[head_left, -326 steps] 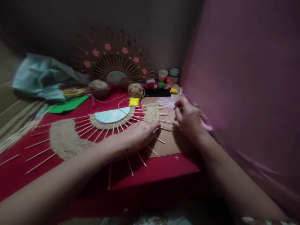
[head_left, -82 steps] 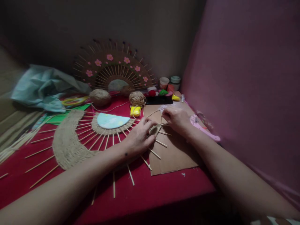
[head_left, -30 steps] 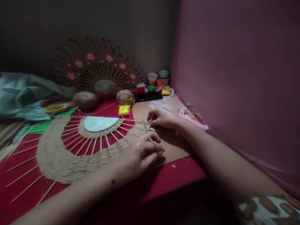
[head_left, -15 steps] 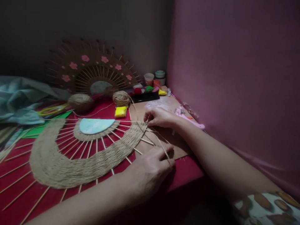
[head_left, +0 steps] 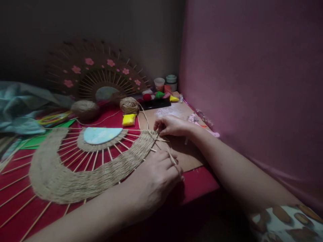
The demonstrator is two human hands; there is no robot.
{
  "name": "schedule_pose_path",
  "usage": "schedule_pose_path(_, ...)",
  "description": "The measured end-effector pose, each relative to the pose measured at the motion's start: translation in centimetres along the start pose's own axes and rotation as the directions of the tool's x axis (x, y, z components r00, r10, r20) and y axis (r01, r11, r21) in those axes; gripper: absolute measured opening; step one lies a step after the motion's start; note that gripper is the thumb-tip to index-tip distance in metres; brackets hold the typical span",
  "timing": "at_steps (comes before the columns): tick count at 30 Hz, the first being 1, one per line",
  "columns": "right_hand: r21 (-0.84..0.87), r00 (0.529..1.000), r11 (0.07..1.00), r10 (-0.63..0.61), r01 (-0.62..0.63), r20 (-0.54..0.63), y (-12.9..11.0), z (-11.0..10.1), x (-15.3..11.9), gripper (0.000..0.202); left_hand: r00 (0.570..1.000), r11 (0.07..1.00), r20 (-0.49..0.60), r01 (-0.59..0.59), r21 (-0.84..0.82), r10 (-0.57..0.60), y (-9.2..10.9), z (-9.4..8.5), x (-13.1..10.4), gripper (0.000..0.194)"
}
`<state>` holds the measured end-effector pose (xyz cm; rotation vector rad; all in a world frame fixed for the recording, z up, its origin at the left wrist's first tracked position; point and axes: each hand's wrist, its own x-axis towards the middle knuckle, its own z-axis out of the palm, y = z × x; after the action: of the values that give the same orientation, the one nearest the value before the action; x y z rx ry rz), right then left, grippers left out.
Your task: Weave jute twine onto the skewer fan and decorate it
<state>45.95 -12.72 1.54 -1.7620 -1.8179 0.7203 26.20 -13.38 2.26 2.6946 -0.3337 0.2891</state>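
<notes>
A half-round fan of thin sticks woven with twine [head_left: 106,178] lies on the red cloth, a pale blue half-disc [head_left: 103,135] at its centre. My right hand [head_left: 173,125] is closed in a pinch on the fan's right end, where the woven band meets the last stick. Lower down, my left hand [head_left: 160,174] curls around a strand of twine [head_left: 172,157] that runs up to the same end. Its fingertips are partly hidden. Another strand leads from there back to a twine ball [head_left: 129,105].
A yellow packet [head_left: 129,120] sits by the twine ball, with a second ball [head_left: 84,109] to its left. Behind stands a finished-looking fan with pink flowers [head_left: 110,63]. A cup [head_left: 159,84] and coloured clay lumps are at the back right, near a pink curtain [head_left: 247,84].
My left hand has shifted slightly up and left with the twine, now covering more of the stick ends. My right hand keeps its pinch at the fan's end.
</notes>
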Motion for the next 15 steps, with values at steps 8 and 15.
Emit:
schedule_pose_path(8, 0.007, 1.0, 1.0, -0.01, 0.01, 0.011, 0.0, 0.1, 0.0, 0.024, 0.895, 0.888, -0.128, 0.388, -0.247, -0.427, -1.9, -3.7, -1.3, 0.03)
schedule_pose_path(15, -0.02, 1.0, 1.0, -0.018, 0.018, 0.013, 0.1, 0.0, -0.1, 0.019, 0.726, 0.672, -0.016, 0.628, -0.393, -0.687, -4.7, -5.9, -3.2, 0.03)
